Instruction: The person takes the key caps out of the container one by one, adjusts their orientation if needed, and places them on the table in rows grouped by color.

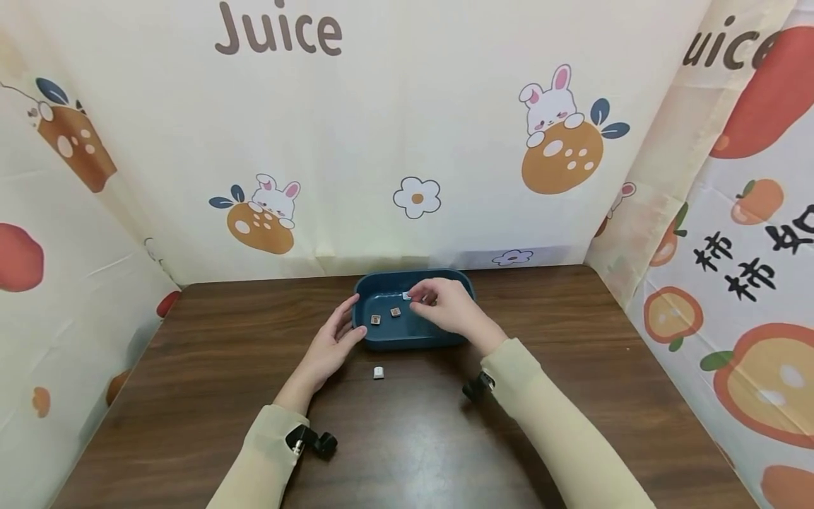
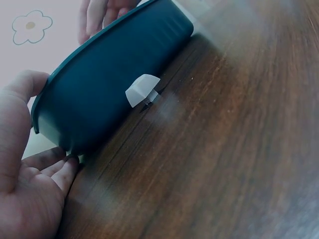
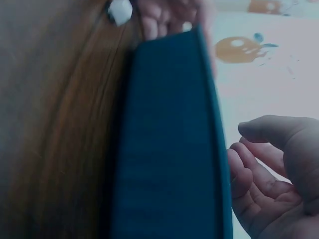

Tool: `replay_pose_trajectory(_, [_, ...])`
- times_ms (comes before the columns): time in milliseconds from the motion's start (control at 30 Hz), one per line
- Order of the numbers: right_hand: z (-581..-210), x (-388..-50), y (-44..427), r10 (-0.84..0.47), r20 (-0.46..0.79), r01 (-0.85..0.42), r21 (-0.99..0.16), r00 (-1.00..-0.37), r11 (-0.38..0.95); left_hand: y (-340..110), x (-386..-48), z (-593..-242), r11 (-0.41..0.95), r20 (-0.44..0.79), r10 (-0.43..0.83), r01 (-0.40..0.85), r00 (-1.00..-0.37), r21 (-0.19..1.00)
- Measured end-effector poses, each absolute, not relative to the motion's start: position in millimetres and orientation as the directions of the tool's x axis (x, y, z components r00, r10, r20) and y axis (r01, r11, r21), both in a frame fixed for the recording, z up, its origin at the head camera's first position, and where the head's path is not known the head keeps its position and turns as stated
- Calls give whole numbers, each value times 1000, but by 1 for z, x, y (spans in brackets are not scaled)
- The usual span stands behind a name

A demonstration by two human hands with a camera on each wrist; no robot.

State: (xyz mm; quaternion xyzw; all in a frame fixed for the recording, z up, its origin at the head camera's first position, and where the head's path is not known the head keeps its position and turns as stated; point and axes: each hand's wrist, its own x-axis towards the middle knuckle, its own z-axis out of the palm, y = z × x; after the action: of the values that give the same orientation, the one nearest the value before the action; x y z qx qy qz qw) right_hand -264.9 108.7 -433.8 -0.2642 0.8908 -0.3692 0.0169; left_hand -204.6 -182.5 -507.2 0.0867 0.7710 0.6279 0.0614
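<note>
A dark teal tray (image 1: 413, 344) stands at the back of the table. My left hand (image 1: 329, 346) rests against its left side, fingers fairly straight, thumb at the near-left corner. In the left wrist view its thumb touches the rim. My right hand (image 1: 448, 307) is over the tray with loosely bent fingers; the right wrist view shows nothing between thumb and forefinger. Near those fingertips lies a small white piece (image 1: 405, 296), partly hidden. Two small brownish square pieces, one left (image 1: 376, 320) and one right (image 1: 396, 312), lie in the tray. A white keycap (image 2: 142, 89) lies before the tray.
The brown wooden table (image 1: 222, 367) reaches back to a printed curtain (image 1: 356, 141), just behind the tray. More printed cloth (image 1: 731, 297) hangs along the right side. Each wrist carries a black camera mount, left (image 1: 311, 442) and right (image 1: 478, 387).
</note>
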Motion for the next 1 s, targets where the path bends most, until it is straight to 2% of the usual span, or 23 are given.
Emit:
replay_pose_trajectory(133, [-435, -286, 103, -496, 112, -440, -651, -861, 618, -182, -205, -506, 203, 8, 216, 53, -976, 978])
replay_pose_trajectory(433, [-445, -315, 99, -508, 61, -390, -722, -859, 572, -182, -206, -507, 197, 6, 215, 49, -977, 979])
replay_pose_trajectory(633, [-452, -318, 95, -522, 55, -387, -738, -851, 553, -183, -205, -507, 197, 4, 218, 48, -976, 979])
replay_pose_trajectory(1000, [-468, -318, 95, -483, 55, -371, -718, -874, 589, -184, -205, -507, 196, 4, 216, 47, -976, 980])
